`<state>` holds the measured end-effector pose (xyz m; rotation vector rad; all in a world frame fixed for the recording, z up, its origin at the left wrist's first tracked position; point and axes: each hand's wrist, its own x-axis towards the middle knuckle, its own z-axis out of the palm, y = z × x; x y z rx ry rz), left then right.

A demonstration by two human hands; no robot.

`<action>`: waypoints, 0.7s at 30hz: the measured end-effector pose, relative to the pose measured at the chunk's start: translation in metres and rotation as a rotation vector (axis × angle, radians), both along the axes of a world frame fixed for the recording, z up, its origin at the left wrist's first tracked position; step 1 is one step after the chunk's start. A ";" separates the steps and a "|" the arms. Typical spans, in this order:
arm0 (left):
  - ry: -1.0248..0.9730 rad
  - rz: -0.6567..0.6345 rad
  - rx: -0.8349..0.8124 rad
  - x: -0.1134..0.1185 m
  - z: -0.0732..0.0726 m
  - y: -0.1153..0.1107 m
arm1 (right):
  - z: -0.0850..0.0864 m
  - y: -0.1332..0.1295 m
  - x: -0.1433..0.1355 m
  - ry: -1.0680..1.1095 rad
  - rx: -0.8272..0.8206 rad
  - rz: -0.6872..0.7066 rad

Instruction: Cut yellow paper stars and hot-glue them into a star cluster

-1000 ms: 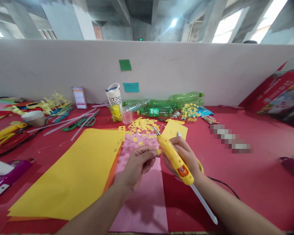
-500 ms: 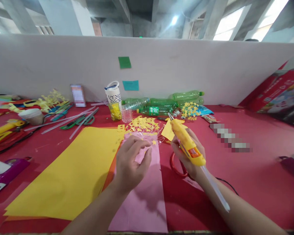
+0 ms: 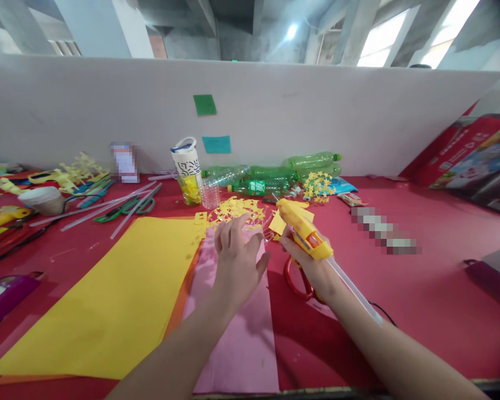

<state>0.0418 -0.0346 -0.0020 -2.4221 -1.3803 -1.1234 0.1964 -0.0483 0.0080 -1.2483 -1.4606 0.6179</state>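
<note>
My left hand (image 3: 238, 261) hovers over the pink paper sheet (image 3: 237, 344) with its fingers apart, nothing visible in them. Its fingertips reach the near side of a heap of yellow paper stars (image 3: 239, 206); whether they touch it I cannot tell. A yellow hot glue gun (image 3: 302, 228) is in my right hand (image 3: 312, 272), nozzle pointing away from me. Out of its back sticks a long clear glue stick (image 3: 356, 291). Below this hand lie red-handled scissors (image 3: 290, 280), partly covered. Small yellow paper pieces (image 3: 278, 221) sit behind the gun's nozzle.
Large yellow paper sheets (image 3: 104, 300) cover the left of the red table (image 3: 400, 311). Green plastic bottles (image 3: 270, 175), a pen cup (image 3: 186, 166) and a clear cut bottle piece (image 3: 210, 194) stand along the white partition (image 3: 316, 111). Green scissors (image 3: 129, 208) lie left.
My left hand has gone from curled fingers to spread ones and reached forward toward the stars. The glue gun stays in my right hand. The view has shifted slightly.
</note>
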 end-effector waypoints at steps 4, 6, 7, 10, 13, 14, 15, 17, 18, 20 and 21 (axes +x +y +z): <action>-0.022 0.014 -0.003 0.002 -0.002 0.003 | -0.005 0.000 -0.001 -0.004 0.038 0.023; -0.052 0.020 -0.018 0.002 -0.003 0.005 | -0.008 0.001 -0.001 -0.011 0.057 0.038; -0.068 0.021 -0.022 0.001 -0.004 0.005 | -0.009 0.002 -0.001 -0.014 0.062 0.048; -0.104 0.010 -0.009 0.000 -0.005 0.007 | -0.011 0.004 0.000 -0.044 0.038 0.075; -0.106 0.005 0.007 -0.001 -0.006 0.007 | -0.011 0.006 0.000 -0.063 0.013 0.081; -0.101 0.008 0.007 -0.001 -0.006 0.007 | -0.011 0.006 0.001 -0.053 0.020 0.078; -0.092 0.010 0.004 0.000 -0.006 0.006 | -0.011 0.006 0.001 -0.039 0.031 0.074; -0.070 0.004 -0.007 0.001 -0.006 0.006 | -0.012 0.006 0.001 -0.019 0.055 0.062; -0.063 -0.002 -0.011 0.001 -0.006 0.005 | -0.012 0.006 0.001 -0.020 0.062 0.055; -0.063 -0.012 -0.015 0.002 -0.007 0.005 | -0.012 0.007 0.000 -0.034 0.069 0.043; -0.071 -0.014 -0.012 0.002 -0.007 0.005 | -0.012 0.007 0.000 -0.039 0.068 0.039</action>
